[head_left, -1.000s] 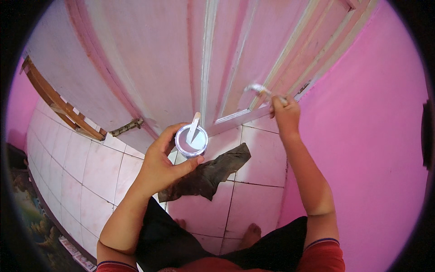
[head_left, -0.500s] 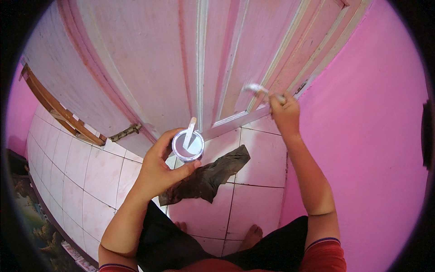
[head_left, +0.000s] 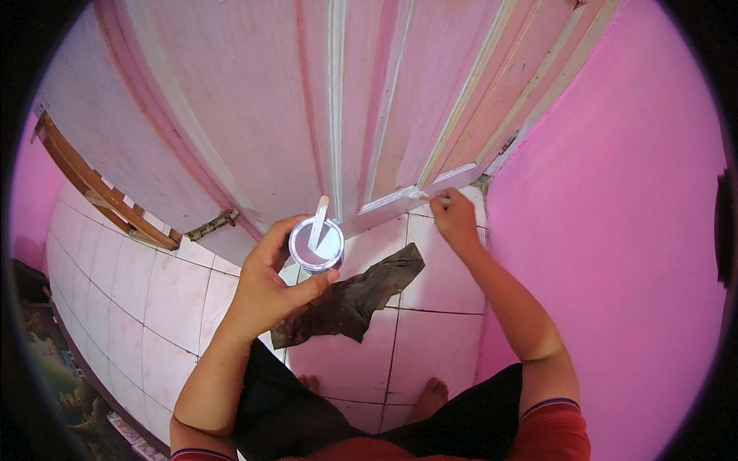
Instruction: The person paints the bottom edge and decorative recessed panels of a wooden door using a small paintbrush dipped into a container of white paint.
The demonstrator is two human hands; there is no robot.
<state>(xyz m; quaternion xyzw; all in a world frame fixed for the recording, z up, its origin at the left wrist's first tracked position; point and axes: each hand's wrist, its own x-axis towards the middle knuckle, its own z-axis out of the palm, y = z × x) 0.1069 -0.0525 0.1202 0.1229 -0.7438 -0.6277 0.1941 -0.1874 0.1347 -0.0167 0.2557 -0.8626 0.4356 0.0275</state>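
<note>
My left hand [head_left: 280, 276] is wrapped round a small open paint can [head_left: 316, 266] with whitish paint inside. A flat wooden stick [head_left: 318, 223] leans in the can, its top above the rim. My right hand [head_left: 455, 220] grips the handle of a paintbrush [head_left: 421, 196]. White bristles press against the lower rail of the pink panelled door [head_left: 254, 92], near the bottom edge of its panels. Fresh white paint shows on the rail and along the panel's lower moulding.
A crumpled dark cloth [head_left: 361, 296] lies on the tiled floor [head_left: 430, 346] between my feet and the door. A pink wall [head_left: 600, 253] rises on the right. At the left are a wooden frame [head_left: 96, 188] and a door bolt [head_left: 213, 223] on the door.
My right hand has brought the brush down and slightly left, from the door panel to the bottom rail. More white shows on the rail. The left hand and can have hardly moved.
</note>
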